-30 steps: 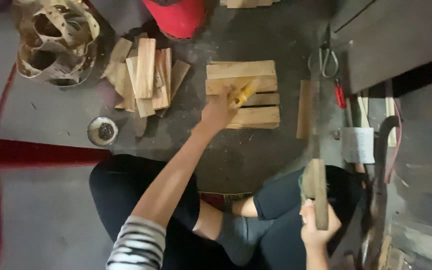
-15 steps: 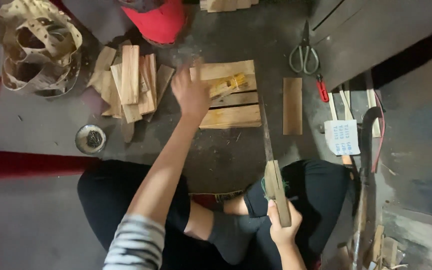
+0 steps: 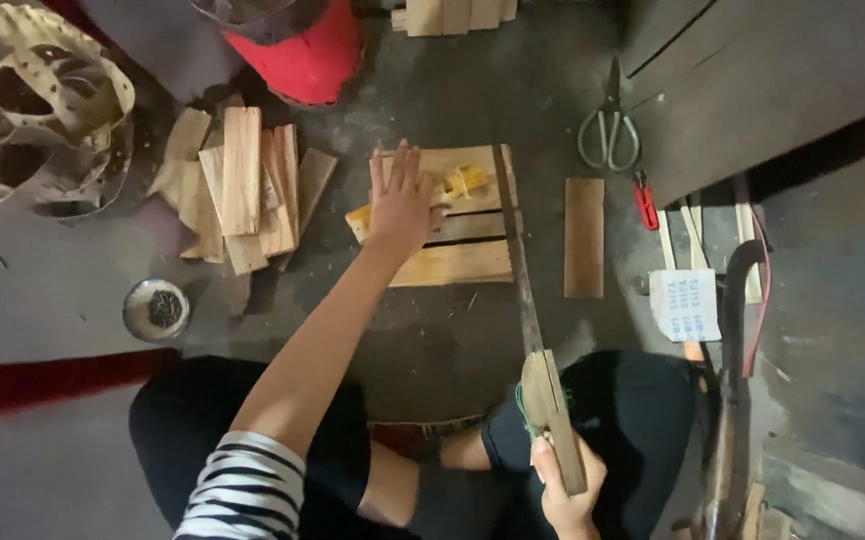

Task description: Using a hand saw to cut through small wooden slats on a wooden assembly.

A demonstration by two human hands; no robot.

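left of the left hand lie a small metal bowl [image 3: 155,309] and a heap of wood offcuts [image 3: 244,190]. the left hand [image 3: 399,200], fingers spread flat, presses on the slatted wooden frame [image 3: 460,246]. the right hand [image 3: 564,482], below and to the right, is closed round the handsaw [image 3: 533,336], whose blade lies across the frame's right edge. scissors [image 3: 609,128] lie farther right.

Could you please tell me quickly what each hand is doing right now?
Left hand: open, fingers spread, pressed flat on the wooden boards.
Right hand: closed around the handle of the handsaw, whose blade lies across the boards.
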